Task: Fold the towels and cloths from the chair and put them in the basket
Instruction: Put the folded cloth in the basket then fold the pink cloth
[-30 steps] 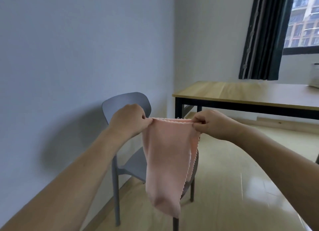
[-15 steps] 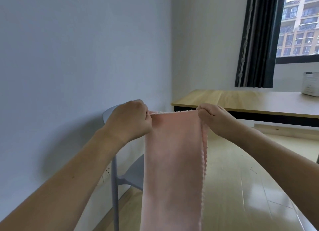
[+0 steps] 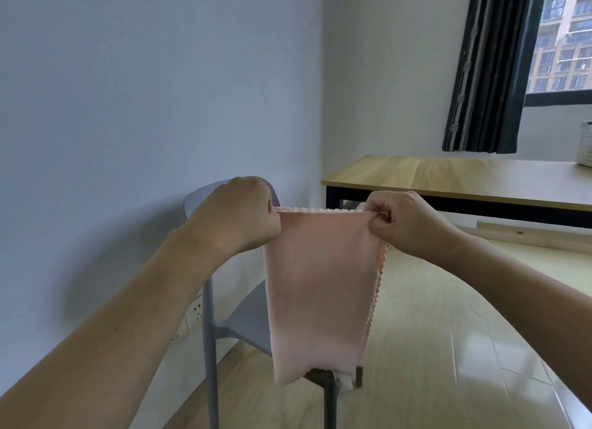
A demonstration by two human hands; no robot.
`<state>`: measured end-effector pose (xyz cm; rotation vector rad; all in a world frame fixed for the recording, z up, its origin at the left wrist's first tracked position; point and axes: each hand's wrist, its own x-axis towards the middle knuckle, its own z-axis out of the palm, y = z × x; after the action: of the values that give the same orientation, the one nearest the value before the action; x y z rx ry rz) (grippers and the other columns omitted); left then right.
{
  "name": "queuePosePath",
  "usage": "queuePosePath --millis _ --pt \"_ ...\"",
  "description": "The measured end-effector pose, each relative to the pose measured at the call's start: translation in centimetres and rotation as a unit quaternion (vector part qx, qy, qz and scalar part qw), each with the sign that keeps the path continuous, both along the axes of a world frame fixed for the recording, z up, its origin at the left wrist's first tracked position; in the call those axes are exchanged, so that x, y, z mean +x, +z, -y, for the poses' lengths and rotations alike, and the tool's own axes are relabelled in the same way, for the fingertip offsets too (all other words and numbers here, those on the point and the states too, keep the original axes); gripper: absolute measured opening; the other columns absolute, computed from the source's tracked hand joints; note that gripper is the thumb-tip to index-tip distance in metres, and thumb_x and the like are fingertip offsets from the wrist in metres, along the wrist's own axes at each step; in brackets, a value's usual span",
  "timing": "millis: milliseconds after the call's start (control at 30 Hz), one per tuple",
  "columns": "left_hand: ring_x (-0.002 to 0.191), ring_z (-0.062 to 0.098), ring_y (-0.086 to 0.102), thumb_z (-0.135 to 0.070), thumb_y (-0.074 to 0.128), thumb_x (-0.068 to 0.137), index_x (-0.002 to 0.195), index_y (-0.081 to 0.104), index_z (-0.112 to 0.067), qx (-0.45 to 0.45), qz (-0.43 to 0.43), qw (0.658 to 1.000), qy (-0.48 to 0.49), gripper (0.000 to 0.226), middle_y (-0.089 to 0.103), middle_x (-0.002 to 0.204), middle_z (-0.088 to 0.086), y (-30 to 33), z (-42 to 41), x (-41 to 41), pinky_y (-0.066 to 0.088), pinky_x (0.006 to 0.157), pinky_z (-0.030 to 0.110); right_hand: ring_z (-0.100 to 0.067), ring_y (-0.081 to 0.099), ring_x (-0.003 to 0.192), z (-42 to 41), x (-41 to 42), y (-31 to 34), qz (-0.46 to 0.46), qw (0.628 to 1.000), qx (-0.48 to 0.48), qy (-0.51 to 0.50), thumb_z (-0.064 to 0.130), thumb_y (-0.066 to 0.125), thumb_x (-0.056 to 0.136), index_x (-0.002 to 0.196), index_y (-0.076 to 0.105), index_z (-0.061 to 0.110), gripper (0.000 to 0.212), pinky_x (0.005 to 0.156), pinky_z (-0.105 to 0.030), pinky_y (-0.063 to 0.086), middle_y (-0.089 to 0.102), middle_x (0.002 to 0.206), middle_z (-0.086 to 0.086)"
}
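A pink cloth (image 3: 317, 287) with a scalloped edge hangs in the air in front of me, doubled lengthwise. My left hand (image 3: 237, 217) pinches its top left corner and my right hand (image 3: 407, 220) pinches its top right corner, so the top edge is stretched taut between them. Behind the cloth stands a grey chair (image 3: 243, 323) against the wall. A scrap of white cloth (image 3: 342, 379) peeks out at the chair's front edge, below the pink cloth. The basket is out of view.
A wooden table (image 3: 448, 179) with black legs stands at the right, under a window with a dark curtain (image 3: 490, 66). A white container (image 3: 586, 143) sits at the table's far right edge. A wall socket (image 3: 192, 313) is low on the left wall.
The pink cloth's lower end has risen and now hangs shorter, above the chair's front edge. My hands stay at the top corners, slightly lower in view.
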<state>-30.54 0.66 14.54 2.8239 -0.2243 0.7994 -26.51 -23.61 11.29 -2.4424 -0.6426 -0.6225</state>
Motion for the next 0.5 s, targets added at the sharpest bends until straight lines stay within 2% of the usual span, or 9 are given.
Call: queuePosePath --millis 67,100,167,200,267,333,433,500 --pt "0.054 0.013 0.044 -0.008 0.052 0.081 0.052 0.041 -0.021 0.015 0.007 1.000 0.010 0.034 0.043 0.056 -0.006 -0.4 0.3 0.7 0.030 0.046 0.024 -0.017 0.049 0.060 0.1 0.9 -0.1 -0.003 1.000 0.004 0.002 0.002 0.044 0.080 0.079 0.056 0.021 0.022 0.060 -0.032 0.045 0.060 0.066 -0.005" --pt "0.056 0.016 0.049 -0.010 0.053 0.081 0.054 0.047 -0.016 0.025 0.008 1.000 0.013 0.028 0.048 0.058 -0.001 -0.7 0.5 1.4 0.036 0.047 0.028 -0.017 0.050 0.059 0.1 1.5 -0.2 -0.005 1.000 0.004 -0.001 0.003 0.043 0.081 0.087 0.055 0.024 0.025 0.060 -0.033 0.045 0.059 0.061 -0.002" --pt "0.067 0.025 0.060 -0.014 0.054 0.080 0.067 0.060 -0.007 0.029 0.003 1.000 0.005 0.016 0.060 0.068 0.007 -1.4 0.7 3.5 0.052 0.060 0.037 -0.008 0.053 0.061 0.2 2.9 -0.5 -0.008 1.000 -0.014 -0.023 0.004 0.042 0.082 0.098 0.054 0.028 0.031 0.061 -0.029 0.046 0.057 0.059 0.010" --pt "0.071 0.028 0.062 -0.015 0.055 0.080 0.071 0.062 -0.005 0.017 -0.003 1.000 -0.003 0.015 0.063 0.071 0.009 -1.8 0.7 4.7 0.054 0.064 0.039 -0.006 0.056 0.067 0.3 3.8 -0.6 -0.006 0.999 -0.029 -0.040 0.006 0.042 0.082 0.095 0.058 0.026 0.029 0.065 -0.029 0.048 0.061 0.066 0.013" --pt "0.074 0.030 0.061 -0.014 0.056 0.079 0.073 0.060 -0.003 -0.019 -0.016 1.000 -0.016 0.013 0.063 0.074 0.011 -2.7 1.0 7.5 0.051 0.064 0.037 -0.015 0.062 0.077 0.1 5.8 -0.9 0.004 0.996 -0.051 -0.078 0.009 0.043 0.082 0.082 0.065 0.020 0.025 0.071 -0.037 0.054 0.069 0.079 0.006" --pt "0.076 0.030 0.058 -0.012 0.054 0.080 0.074 0.054 -0.004 -0.053 -0.020 0.998 -0.025 0.010 0.060 0.077 0.010 -3.2 1.4 10.2 0.043 0.059 0.032 -0.024 0.062 0.077 -0.2 7.8 -0.8 0.000 0.992 -0.049 -0.120 0.011 0.043 0.083 0.074 0.063 0.016 0.023 0.068 -0.038 0.053 0.068 0.079 -0.002" --pt "0.078 0.028 0.056 -0.009 0.051 0.084 0.087 0.050 -0.011 -0.094 0.013 0.994 -0.052 0.004 0.060 0.081 0.007 -2.8 2.0 13.5 0.040 0.060 0.032 -0.030 0.060 0.074 -0.8 10.6 0.6 0.011 0.988 0.000 -0.154 0.007 0.043 0.081 0.071 0.059 0.008 0.019 0.062 -0.035 0.047 0.065 0.076 -0.010" --pt "0.086 0.028 0.058 -0.009 0.048 0.086 0.101 0.057 -0.012 -0.085 0.066 0.992 -0.065 0.018 0.064 0.091 0.006 -1.7 2.1 15.0 0.043 0.068 0.033 -0.026 0.056 0.069 -1.1 12.0 2.1 0.015 0.985 0.075 -0.152 0.004 0.045 0.079 0.069 0.059 0.006 0.017 0.057 -0.030 0.042 0.064 0.073 -0.008"
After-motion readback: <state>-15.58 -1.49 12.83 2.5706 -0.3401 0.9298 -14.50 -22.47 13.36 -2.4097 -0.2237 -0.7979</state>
